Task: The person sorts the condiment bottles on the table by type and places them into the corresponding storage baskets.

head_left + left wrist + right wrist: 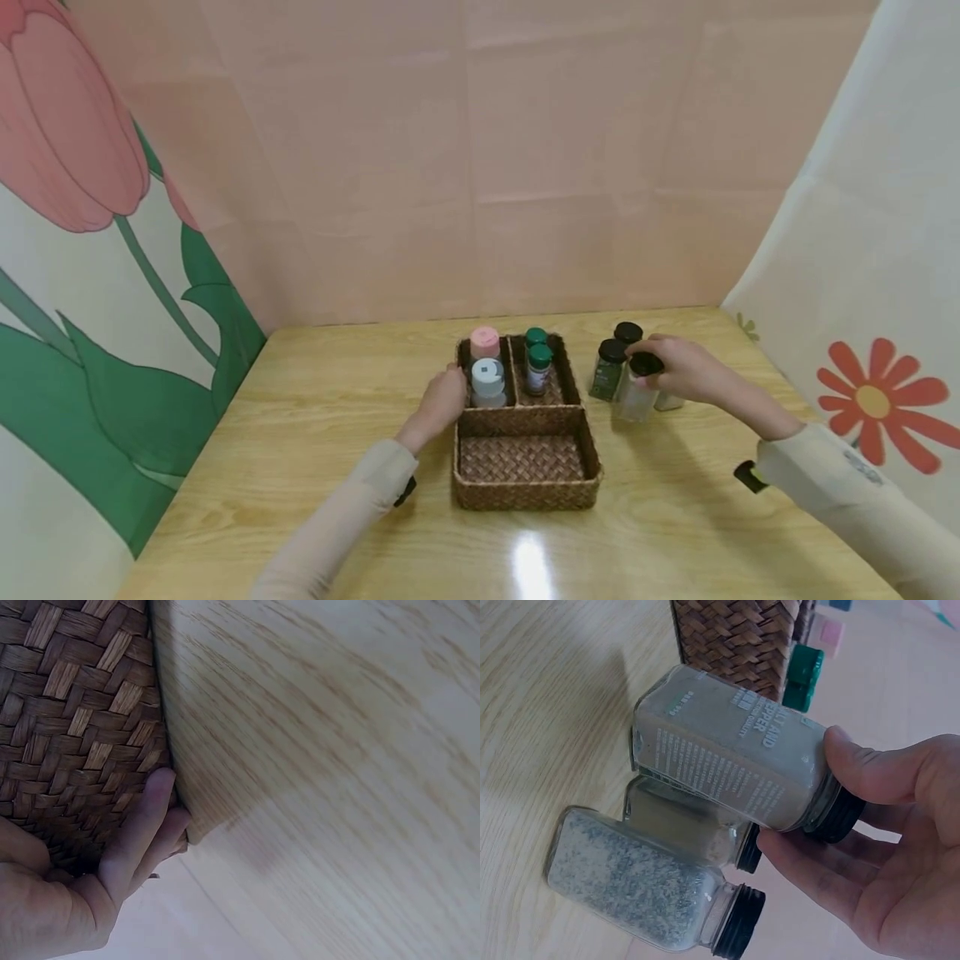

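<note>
My right hand (678,367) grips a clear square spice jar (720,750) near its black lid, thumb on one side and fingers on the other. White label text on it reads in part "epper"; it stands tilted in the right wrist view. Close beside it are a jar with speckled grey-white contents (630,877) and a clear jar (682,821) with pale brown contents. My left hand (438,400) rests against the left outer side of a brown woven basket (525,496), its fingers (139,829) lying along the wall near the table. The basket has three compartments.
In the back left compartment stand a pink-capped bottle (484,340) and a white-capped bottle (488,379). Two green-capped jars (538,371) stand in the back right one. A dark green jar (606,375) stands right of the basket. Fabric backdrops (465,167) border the wooden table (345,375).
</note>
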`<move>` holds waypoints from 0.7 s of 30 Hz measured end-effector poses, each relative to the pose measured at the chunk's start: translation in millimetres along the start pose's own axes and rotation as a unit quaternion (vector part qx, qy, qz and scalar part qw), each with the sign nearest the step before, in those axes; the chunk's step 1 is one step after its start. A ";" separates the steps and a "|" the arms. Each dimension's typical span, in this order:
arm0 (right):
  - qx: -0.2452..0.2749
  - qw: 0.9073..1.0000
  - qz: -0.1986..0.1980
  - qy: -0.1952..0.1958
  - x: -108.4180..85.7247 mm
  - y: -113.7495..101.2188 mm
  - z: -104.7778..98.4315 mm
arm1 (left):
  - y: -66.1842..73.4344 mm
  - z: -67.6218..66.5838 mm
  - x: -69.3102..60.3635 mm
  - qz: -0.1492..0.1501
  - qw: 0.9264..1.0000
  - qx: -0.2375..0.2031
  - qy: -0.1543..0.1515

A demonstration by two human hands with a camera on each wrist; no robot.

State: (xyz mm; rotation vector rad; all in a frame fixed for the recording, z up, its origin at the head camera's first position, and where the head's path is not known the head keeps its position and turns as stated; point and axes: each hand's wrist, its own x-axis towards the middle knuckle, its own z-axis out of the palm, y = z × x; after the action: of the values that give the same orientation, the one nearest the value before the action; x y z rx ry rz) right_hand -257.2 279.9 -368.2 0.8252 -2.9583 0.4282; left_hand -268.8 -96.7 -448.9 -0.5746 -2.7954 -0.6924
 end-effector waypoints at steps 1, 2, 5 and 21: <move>0.002 1.000 -0.001 0.000 0.3 -0.6 -0.4 | 0.0 0.3 -0.2 -0.002 1.000 0.000 0.003; 0.005 1.000 -0.004 0.002 0.5 -1.2 -0.9 | 0.0 0.6 -0.3 -0.003 1.000 -0.002 0.005; 0.011 1.000 -0.007 0.006 0.5 -2.8 -2.4 | -0.3 1.7 0.0 -0.008 1.000 -0.002 0.012; -0.003 1.000 -0.002 0.020 1.2 -14.6 -9.5 | 1.3 2.3 -0.7 -0.009 1.000 0.006 0.016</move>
State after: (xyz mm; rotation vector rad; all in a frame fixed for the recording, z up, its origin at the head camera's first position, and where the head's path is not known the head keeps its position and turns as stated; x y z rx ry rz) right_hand -251.1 269.9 -355.3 0.8139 -2.9199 0.4310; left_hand -267.8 -94.8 -450.6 -0.5311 -2.7771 -0.6808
